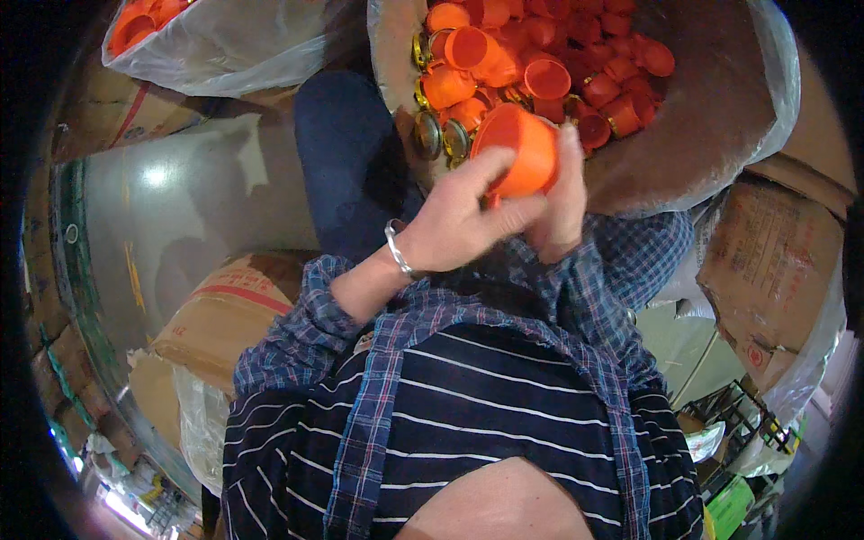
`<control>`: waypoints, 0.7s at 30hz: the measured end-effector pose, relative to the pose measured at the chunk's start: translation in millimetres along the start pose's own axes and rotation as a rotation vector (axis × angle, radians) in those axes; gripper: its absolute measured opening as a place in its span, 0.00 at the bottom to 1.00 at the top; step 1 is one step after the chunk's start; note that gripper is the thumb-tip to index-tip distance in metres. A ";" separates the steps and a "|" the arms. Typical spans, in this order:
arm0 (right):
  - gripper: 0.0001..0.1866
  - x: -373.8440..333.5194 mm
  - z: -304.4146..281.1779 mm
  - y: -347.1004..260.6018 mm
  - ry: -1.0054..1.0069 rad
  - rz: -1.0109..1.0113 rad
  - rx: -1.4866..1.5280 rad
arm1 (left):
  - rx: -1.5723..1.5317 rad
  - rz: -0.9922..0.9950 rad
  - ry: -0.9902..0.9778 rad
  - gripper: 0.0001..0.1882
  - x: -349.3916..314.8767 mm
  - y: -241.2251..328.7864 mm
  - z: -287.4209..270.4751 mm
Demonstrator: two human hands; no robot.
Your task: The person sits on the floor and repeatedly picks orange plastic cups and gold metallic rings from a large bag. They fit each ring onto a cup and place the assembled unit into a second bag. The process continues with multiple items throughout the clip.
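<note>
Both hands meet around an orange plastic cup (526, 157) above the near edge of a large plastic-lined box (702, 135). My left hand (463, 211) is closed on the cup's left side, with its thumb reaching across below. Against the cup's right side, my right hand (565, 193) presses with its fingers pointing up, slightly blurred. The cup's lower end is partly hidden by the hands. Behind it, the box holds a heap of similar orange cups (547, 79). Several round metal lids (427, 133), gold and silver coloured, lie along the left of the heap.
Another plastic-lined container (225, 58) with orange cups stands at the far left. Cardboard boxes lie at the left (229, 310) and right (769, 270). Grey floor (198, 198) spreads between the left box and my leg (346, 148). Metal racks (738, 418) stand at lower right.
</note>
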State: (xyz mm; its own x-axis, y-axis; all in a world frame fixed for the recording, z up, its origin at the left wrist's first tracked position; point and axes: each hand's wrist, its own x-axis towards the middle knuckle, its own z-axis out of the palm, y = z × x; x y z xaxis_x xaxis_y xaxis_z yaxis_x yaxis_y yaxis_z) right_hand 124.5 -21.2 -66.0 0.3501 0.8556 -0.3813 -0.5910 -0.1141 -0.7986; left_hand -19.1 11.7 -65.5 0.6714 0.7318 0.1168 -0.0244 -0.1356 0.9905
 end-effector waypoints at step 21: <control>0.36 41.5 -4.1 22.4 -0.179 -0.432 -0.453 | 0.492 0.389 0.684 0.19 74.6 46.3 -103.0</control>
State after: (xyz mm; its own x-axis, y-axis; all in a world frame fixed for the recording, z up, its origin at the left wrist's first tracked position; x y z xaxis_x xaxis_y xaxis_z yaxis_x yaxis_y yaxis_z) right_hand 128.8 9.8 -101.6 0.3379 0.9386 0.0704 -0.0456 0.0910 -0.9948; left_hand -46.4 128.8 -3.4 0.0949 0.7890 0.6071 0.2660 -0.6077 0.7483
